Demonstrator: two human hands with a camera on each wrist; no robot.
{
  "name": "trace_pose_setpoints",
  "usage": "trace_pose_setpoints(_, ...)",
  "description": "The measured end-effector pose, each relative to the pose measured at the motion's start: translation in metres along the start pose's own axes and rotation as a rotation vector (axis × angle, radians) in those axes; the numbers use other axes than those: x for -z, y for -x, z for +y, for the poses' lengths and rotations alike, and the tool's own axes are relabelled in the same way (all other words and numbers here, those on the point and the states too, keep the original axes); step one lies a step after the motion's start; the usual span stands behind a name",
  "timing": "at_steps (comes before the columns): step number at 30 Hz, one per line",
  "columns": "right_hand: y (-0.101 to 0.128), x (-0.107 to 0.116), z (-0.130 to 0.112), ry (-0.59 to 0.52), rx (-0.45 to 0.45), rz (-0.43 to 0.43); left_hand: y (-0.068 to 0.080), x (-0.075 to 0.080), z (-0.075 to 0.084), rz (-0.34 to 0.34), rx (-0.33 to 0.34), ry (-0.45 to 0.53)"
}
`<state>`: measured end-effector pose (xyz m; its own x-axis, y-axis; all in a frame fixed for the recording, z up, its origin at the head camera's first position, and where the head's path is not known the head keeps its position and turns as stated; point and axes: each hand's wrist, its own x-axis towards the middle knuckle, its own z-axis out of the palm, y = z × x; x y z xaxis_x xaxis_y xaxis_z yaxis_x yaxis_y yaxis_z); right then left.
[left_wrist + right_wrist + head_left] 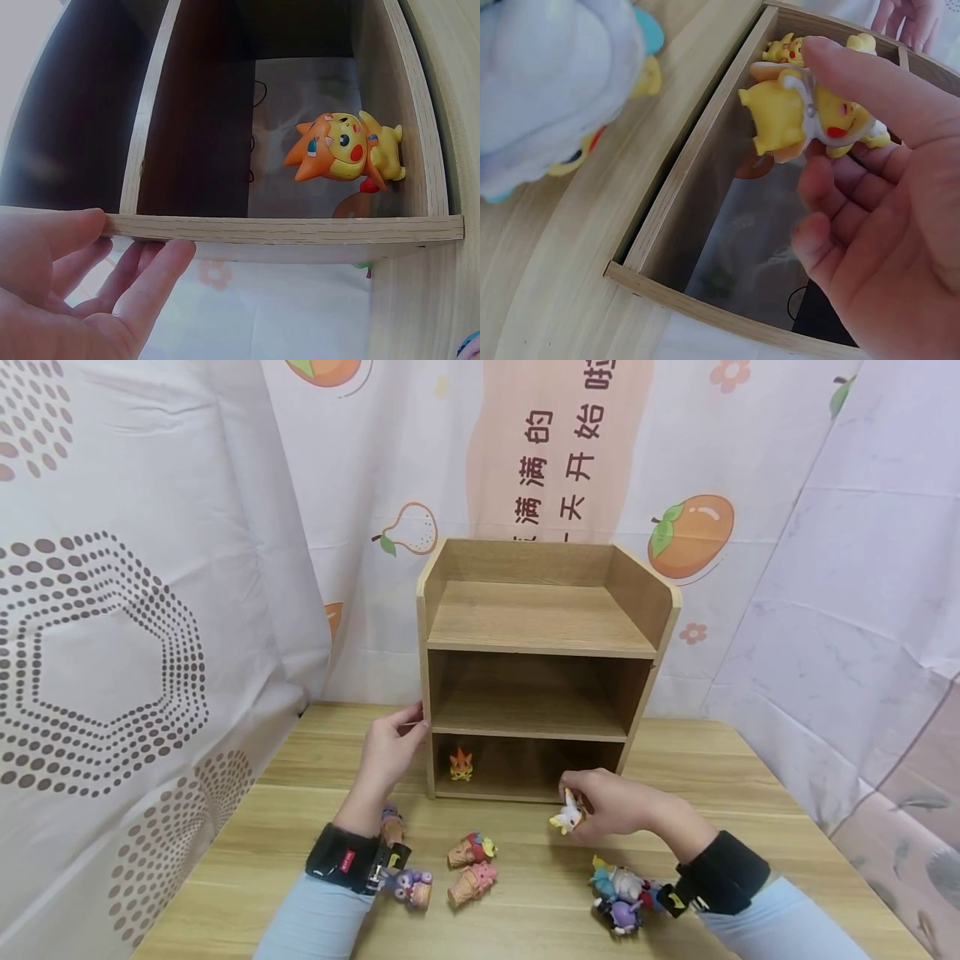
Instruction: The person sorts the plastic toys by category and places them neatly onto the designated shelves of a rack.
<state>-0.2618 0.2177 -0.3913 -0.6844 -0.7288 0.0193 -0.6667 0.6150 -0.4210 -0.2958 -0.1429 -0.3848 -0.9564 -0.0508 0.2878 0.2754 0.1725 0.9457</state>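
Right hand (615, 806) grip pinches a yellow figure (566, 817) just off the bench, at the right end of the shelf unit's (540, 668) bottom compartment; opening lies directly far of it. Left hand (390, 747), fingers straight, rests on the unit's left wall, holding nothing.

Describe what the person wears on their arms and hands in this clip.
Both hands are bare: the left hand and the right hand show no gloves or rings. Each forearm is covered by a light blue sleeve. Over each wrist sits a black strap carrying a small black device; the left wrist device bears a small red mark.
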Motion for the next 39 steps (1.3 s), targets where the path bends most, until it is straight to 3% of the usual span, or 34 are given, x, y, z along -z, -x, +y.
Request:
trace_pose_setpoints(22, 0.000, -0.006, -0.005, -0.182, 0.014, 0.122, -0.001, 0.001, -0.002, -0.010, -0.011, 0.019)
trace_pose_setpoints(39, -0.012, -0.009, -0.007, -0.185, -0.117, 0.202, -0.001, 0.001, -0.002, -0.008, -0.008, 0.021)
